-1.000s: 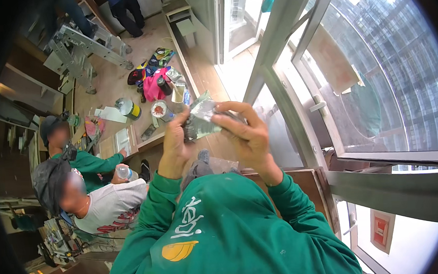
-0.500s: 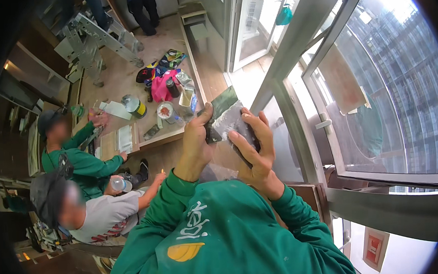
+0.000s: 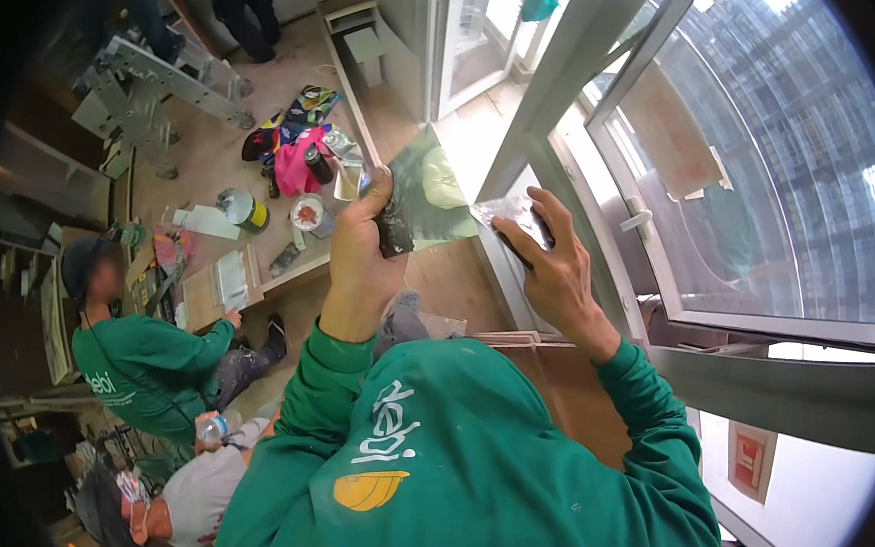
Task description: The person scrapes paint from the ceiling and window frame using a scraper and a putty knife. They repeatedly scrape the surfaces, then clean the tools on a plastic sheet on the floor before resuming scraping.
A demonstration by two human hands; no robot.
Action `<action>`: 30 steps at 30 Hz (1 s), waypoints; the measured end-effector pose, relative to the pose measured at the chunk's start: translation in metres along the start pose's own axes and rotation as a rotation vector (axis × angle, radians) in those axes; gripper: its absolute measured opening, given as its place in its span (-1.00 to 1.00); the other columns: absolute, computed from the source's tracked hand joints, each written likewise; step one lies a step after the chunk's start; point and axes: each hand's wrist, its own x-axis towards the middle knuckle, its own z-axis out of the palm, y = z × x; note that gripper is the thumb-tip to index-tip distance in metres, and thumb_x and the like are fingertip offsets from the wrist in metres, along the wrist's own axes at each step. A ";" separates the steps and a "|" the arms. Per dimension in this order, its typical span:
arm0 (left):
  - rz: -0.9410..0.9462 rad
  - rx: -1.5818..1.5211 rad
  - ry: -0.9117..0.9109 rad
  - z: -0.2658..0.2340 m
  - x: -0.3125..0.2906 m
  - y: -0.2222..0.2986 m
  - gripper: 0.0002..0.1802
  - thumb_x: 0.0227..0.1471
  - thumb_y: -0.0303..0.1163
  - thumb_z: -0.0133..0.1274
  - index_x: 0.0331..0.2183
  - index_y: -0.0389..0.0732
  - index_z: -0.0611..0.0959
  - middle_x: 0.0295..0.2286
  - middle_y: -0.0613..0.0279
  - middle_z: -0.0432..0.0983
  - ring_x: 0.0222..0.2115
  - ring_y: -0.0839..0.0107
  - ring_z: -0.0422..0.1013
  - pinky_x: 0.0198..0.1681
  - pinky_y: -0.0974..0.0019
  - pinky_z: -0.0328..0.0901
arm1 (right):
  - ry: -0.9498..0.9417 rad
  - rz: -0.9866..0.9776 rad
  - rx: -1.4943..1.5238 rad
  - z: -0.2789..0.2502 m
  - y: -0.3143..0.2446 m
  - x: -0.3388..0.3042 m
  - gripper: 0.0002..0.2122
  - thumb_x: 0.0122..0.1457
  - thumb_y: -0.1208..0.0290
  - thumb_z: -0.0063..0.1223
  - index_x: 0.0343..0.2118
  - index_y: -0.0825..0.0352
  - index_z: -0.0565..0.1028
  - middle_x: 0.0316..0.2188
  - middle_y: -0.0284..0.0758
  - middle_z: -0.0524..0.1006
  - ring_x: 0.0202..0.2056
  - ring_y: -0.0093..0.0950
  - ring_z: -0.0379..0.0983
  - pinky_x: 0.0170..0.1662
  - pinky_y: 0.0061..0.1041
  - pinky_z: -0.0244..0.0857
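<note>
My left hand (image 3: pixel 355 263) is closed on one edge of a flat, greenish rectangular plate (image 3: pixel 414 190), with the thumb on top. A smooth lump of pale cream putty (image 3: pixel 441 181) sits on the plate's right part, and dark smears mark the corner by my thumb. My right hand (image 3: pixel 567 286) grips a thin metal scraper (image 3: pixel 506 207) with a dark back edge, its fingers pressed along the blade. The scraper's left tip reaches the plate's right edge; I cannot tell whether they touch.
On the left platform (image 3: pixel 287 276) lie a pink cloth (image 3: pixel 296 169), a clear jar (image 3: pixel 243 211), a tub (image 3: pixel 309 214) and a dark can (image 3: pixel 318 164). A person in green (image 3: pixel 153 366) and one in grey (image 3: pixel 206 498) are at left. An aluminium ladder (image 3: pixel 151 100) stands behind; an open window (image 3: pixel 645 221) is close right.
The scraper, earlier lying over the plate, has moved right with my right hand. The plate now shows a lump of putty. The person in grey has shifted lower in view.
</note>
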 end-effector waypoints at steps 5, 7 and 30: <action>0.215 0.206 -0.002 0.017 0.031 0.007 -0.69 0.15 -0.32 0.03 -0.20 -0.39 0.52 -0.37 0.18 0.55 -0.39 0.45 0.50 -0.30 0.36 0.44 | 0.079 0.090 0.127 -0.014 0.004 0.013 -0.54 -0.14 0.68 0.05 -0.09 0.18 0.54 -0.06 -0.23 0.44 -0.18 -0.19 0.49 -0.16 -0.33 0.40; 0.262 0.279 0.045 -0.001 0.055 0.003 -0.65 0.14 -0.26 0.06 -0.21 -0.40 0.53 -0.38 0.20 0.56 -0.41 0.47 0.50 -0.36 0.36 0.44 | 0.074 0.129 0.201 -0.024 -0.012 0.028 -0.57 -0.08 0.68 0.03 -0.07 0.23 0.52 -0.14 -0.24 0.49 -0.18 -0.23 0.49 -0.17 -0.35 0.39; -0.394 0.155 -0.295 -0.011 0.110 -0.003 -0.67 0.21 -0.19 -0.09 -0.12 -0.19 0.55 -0.19 0.20 0.55 -0.20 0.32 0.49 -0.07 0.14 0.37 | -0.415 1.187 0.022 0.085 0.130 -0.067 -0.27 0.00 0.27 -0.11 0.27 0.30 -0.03 -0.19 0.07 0.51 -0.16 0.02 0.45 -0.07 -0.09 0.31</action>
